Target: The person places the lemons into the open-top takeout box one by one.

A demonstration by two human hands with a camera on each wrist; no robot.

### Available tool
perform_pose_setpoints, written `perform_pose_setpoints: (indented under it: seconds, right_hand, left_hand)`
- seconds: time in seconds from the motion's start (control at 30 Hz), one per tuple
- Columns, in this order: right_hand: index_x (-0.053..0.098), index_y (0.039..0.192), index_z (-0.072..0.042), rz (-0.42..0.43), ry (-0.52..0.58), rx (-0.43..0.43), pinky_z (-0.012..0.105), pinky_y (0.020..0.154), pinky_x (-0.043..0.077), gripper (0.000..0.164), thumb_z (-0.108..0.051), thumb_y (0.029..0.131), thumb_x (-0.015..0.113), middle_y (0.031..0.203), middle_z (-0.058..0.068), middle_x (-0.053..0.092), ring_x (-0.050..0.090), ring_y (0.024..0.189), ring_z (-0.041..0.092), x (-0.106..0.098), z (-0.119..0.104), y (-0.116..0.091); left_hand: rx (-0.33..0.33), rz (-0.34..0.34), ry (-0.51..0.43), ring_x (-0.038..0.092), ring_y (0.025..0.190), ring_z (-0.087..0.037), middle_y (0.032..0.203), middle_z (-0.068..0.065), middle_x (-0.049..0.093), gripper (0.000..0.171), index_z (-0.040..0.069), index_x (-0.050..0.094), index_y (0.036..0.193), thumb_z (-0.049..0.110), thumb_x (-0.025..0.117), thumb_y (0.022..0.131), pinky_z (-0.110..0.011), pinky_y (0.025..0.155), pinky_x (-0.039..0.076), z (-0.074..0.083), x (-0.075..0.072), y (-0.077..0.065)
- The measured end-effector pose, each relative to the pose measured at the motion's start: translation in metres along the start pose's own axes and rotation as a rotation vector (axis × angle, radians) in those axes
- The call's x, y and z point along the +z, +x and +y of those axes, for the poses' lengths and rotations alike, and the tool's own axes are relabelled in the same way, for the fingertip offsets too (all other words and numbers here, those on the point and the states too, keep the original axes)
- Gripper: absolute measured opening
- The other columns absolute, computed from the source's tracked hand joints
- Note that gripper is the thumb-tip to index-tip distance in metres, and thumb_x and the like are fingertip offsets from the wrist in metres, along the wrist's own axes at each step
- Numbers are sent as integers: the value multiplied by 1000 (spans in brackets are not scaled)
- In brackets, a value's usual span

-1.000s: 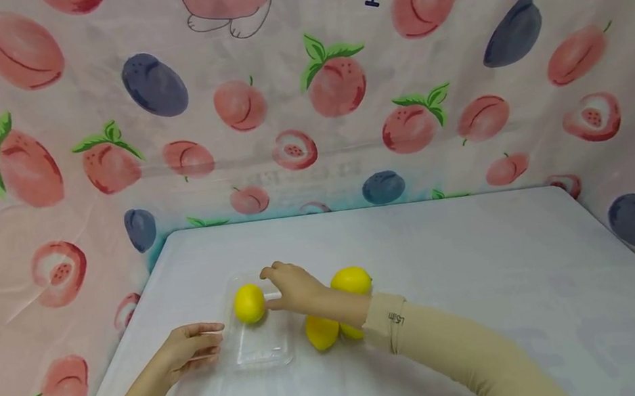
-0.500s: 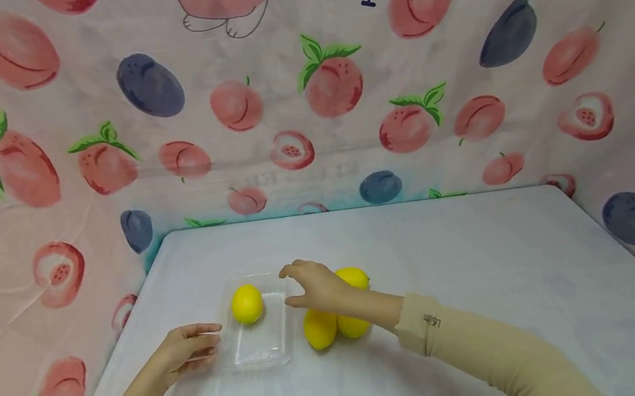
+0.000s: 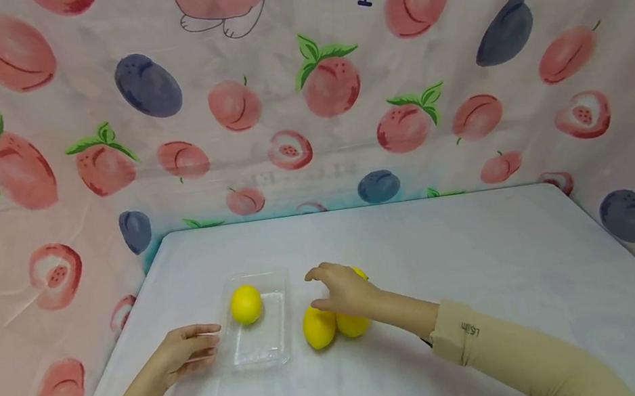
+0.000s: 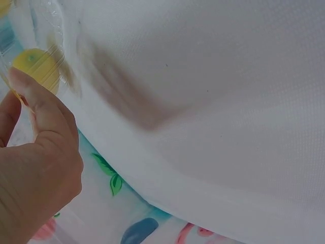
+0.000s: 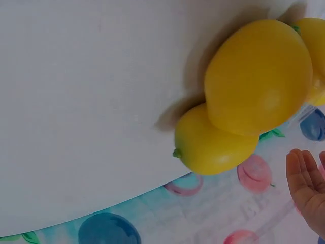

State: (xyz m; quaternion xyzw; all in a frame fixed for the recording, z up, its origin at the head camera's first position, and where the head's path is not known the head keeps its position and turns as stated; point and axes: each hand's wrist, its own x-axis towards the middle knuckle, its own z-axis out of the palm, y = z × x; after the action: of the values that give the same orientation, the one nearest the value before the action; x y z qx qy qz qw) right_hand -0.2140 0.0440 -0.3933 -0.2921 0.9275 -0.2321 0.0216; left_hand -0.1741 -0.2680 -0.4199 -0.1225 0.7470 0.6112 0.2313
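A clear plastic container (image 3: 263, 353) sits on the table's left part, with one yellow lemon (image 3: 246, 304) lying in its far left portion. My left hand (image 3: 186, 349) is at the container's left side, fingers extended; in the left wrist view its fingertips are at the container's wall, but contact is hard to tell. My right hand (image 3: 346, 289) hovers over the loose lemons right of the container, fingers spread and holding nothing. Two of them, a front lemon (image 3: 319, 328) and its neighbour (image 3: 353, 325), lie side by side. A farther lemon (image 5: 213, 145) is mostly hidden behind the hand in the head view.
A white cloth covers the table (image 3: 456, 259). Behind and beside it hangs a fruit-printed curtain (image 3: 272, 61).
My right hand has moved right, from above the container beside the lemon there to over the loose lemons. The left hand stays at the container's side.
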Motion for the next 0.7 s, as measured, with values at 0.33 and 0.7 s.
perform_pose_setpoints:
  seconds: [0.33,0.7]
  right_hand:
    - [55,112,-5,13,82,29,36,87,48,42,-21,76,67,107,10,58,55,96,25,-7,15,-25]
    - [55,112,-5,36,57,153,38,91,45,52,-32,71,71,112,7,57,53,104,23,-3,33,-45]
  left_hand:
    - [-5,9,-1,56,68,-10,78,0,59,39,-6,49,117,12,58,84,-22,65,54,-1,0,2]
    - [-2,2,8,57,68,-10,79,0,59,38,-7,49,117,12,56,85,-23,66,54,-3,1,4]
